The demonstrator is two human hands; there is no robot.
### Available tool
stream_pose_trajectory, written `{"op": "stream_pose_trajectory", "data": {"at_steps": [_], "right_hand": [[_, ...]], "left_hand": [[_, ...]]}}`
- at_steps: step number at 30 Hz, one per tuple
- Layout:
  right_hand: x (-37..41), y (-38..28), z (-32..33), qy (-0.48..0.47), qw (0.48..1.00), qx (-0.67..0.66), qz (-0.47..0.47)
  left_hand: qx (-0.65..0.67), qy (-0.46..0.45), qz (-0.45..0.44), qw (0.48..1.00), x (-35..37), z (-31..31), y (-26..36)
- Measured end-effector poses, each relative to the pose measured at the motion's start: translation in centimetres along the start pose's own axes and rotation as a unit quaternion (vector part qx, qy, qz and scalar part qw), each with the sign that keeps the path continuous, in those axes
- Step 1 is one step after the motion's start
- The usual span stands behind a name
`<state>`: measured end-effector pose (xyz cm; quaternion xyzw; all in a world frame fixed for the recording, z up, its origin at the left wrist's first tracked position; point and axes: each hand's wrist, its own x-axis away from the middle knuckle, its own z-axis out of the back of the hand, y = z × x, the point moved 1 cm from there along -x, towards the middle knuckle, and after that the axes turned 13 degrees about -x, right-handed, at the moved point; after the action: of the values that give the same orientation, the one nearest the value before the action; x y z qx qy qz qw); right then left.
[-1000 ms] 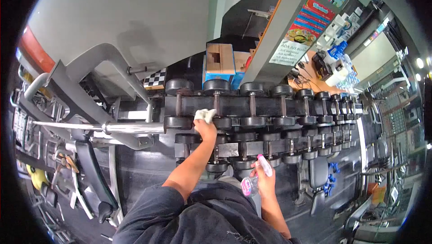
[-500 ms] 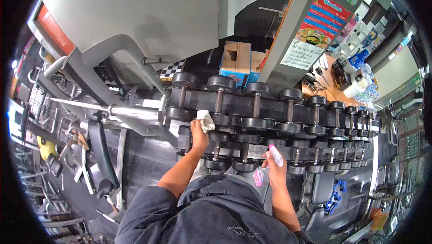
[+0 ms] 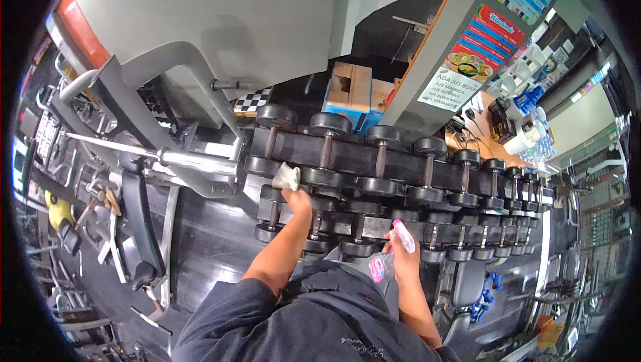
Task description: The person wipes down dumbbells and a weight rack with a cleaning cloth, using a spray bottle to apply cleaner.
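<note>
A whitish cloth (image 3: 286,177) is bunched in my left hand (image 3: 298,202), which is closed on it. The cloth lies against the near heads of the two leftmost upper dumbbells, about where the first dumbbell (image 3: 267,165) and the second dumbbell (image 3: 323,178) meet. My right hand (image 3: 404,252) is wrapped round a clear spray bottle (image 3: 378,267) with a pink-and-white spray head and a pink label. It is held in front of the lower row, near my body. My fingers partly cover the bottle's neck.
Black dumbbells fill a two-tier rack (image 3: 360,156) running to the right. A barbell (image 3: 193,162) on a grey bench frame stands at the left. Behind the rack are cardboard boxes (image 3: 348,92) and a pillar (image 3: 427,92) with posters. A padded bench (image 3: 467,282) is at the lower right.
My left hand has moved the cloth leftward, from the second upper dumbbell's near head towards the first. The right hand still holds the spray bottle, and the view has shifted slightly.
</note>
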<state>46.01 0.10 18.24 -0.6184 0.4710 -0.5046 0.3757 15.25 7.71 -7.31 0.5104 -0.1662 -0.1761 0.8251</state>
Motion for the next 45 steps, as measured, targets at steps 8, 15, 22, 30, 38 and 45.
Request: {"op": "stream_pose_trajectory", "data": {"at_steps": [8, 15, 22, 30, 38, 45], "right_hand": [[3.0, 0.4, -2.9, 0.04, 0.999, 0.034, 0.009], [4.1, 2.1, -6.8, 0.078, 0.997, -0.005, 0.006], [4.3, 1.9, -7.8, 0.058, 0.998, -0.014, -0.011], [0.6, 0.9, -1.1, 0.022, 1.0, -0.018, -0.008], [-2.6, 0.3, 6.7, 0.044, 0.997, -0.065, -0.004], [-4.8, 0.6, 10.8, 0.016, 0.997, -0.074, -0.025]], "left_hand": [[0.394, -0.164, 0.367, 0.827, -4.2, -1.9, -3.1], [-0.136, -0.127, -0.346, 0.92, 0.3, 4.0, 7.8], [-0.289, -0.253, -0.634, 0.671, 1.5, -1.6, 11.5], [-0.368, -0.279, -0.67, 0.581, 1.5, -2.0, 12.1], [-0.395, -0.211, -0.558, 0.698, 4.5, 0.3, 14.8], [-0.58, -0.253, -0.616, 0.469, 7.3, -5.9, 13.6]]}}
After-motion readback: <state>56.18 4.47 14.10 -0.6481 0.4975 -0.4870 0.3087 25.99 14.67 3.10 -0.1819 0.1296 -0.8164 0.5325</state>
